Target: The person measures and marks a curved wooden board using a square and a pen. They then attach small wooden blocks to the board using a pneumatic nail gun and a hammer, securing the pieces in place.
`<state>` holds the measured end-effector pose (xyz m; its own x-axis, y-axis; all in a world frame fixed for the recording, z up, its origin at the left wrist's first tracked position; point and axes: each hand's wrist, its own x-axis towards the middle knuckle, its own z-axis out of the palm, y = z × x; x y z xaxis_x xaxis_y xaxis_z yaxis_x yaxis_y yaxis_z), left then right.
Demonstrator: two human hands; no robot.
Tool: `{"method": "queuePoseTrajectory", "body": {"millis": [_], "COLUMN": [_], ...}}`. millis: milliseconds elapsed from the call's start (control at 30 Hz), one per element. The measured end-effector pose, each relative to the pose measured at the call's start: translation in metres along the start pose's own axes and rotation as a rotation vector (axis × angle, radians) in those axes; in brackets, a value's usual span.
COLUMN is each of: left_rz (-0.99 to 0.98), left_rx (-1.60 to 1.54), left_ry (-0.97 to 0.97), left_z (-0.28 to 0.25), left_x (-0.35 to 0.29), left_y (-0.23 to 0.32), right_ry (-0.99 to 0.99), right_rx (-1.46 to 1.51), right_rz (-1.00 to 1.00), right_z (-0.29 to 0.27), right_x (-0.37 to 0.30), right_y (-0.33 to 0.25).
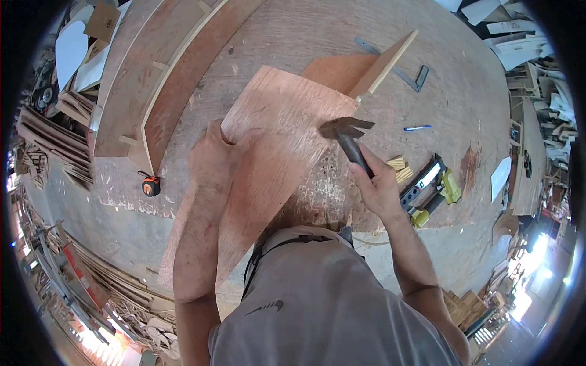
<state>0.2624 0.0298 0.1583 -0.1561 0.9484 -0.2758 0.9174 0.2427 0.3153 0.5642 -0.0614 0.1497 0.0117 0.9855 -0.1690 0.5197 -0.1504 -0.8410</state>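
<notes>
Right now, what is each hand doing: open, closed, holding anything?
Left hand: pressed on the plywood sheet, fingers around its edge.
Right hand: closed on the claw hammer.

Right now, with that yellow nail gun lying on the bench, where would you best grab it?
Probably by the dark handle of the yellow nail gun, coming from above on the near side. It lies flat on the workbench, just right of the right hand, which already holds a hammer.
</notes>
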Motion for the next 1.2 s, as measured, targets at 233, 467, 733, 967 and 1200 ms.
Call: {"method": "queuePoseTrajectory", "body": {"millis": [233,467,733,967,1200], "left_rz": [0.047,0.076,0.053,0.024,0.029], "left_rx": [-0.064,-0.028,-0.047,-0.012,0.007], "left_ry": [0.050,0.168,0.153,0.137,0.121], "left_z": [0.003,0.014,0.014,0.009,0.009], "left_x": [-0.002,-0.005,-0.004,-0.001,-0.004], "left_y": [-0.001,-0.011,-0.007,-0.005,-0.004], "right_ry": [0.291,0.116,0.113,0.017,0.140], "right_rx": [0.062,-0.086,-0.339,-0.029,-0.068], "right_rz": [-0.311,-0.159,-0.162,-0.034,-0.371], "right_z": [0.010,0.004,0.015,-0.002,0.008], "right_x": [-0.024,-0.009,-0.015,-0.015,-0.024], "right_y": [0.002,-0.002,0.010,-0.009,-0.012]}}
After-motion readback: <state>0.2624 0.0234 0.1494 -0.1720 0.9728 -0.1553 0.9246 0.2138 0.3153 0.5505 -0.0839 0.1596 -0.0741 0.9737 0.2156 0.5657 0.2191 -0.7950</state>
